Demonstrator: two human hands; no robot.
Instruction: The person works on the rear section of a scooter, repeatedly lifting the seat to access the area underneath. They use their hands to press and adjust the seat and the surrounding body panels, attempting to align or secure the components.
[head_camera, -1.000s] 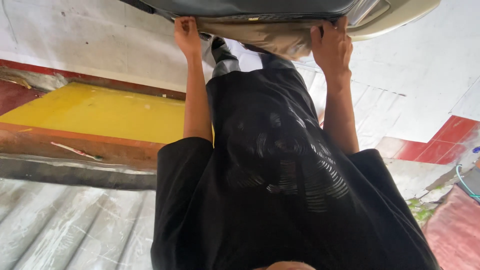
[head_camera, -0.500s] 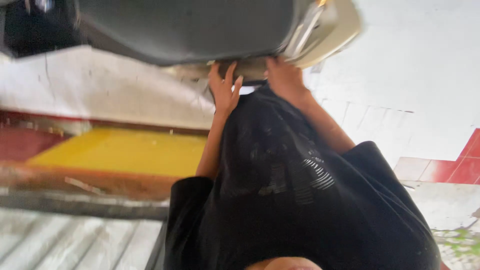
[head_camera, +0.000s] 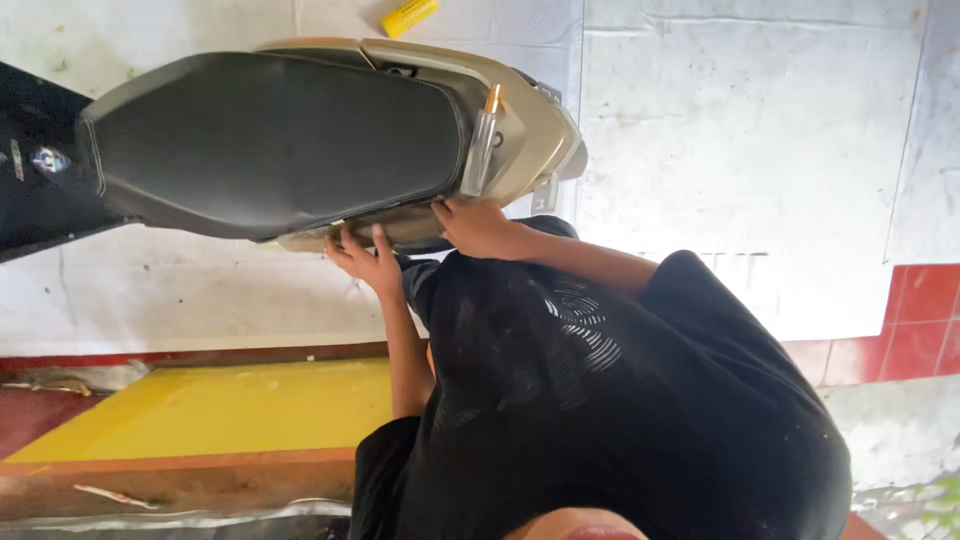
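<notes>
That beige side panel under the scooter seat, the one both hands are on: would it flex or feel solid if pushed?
The beige side panel looks like thin moulded plastic, so it would probably flex a little under the left hand and right hand. It seems light for its size. Its smooth, glossy face may be slippery. The padded black seat above would likely give softly.

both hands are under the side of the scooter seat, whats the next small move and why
Probably feel along the beige side panel for a firmer hold before pulling or pushing. The left hand has only its fingertips on the lower edge below the black seat, and the right hand rests on that edge near the tail, with no full grip showing.
</notes>
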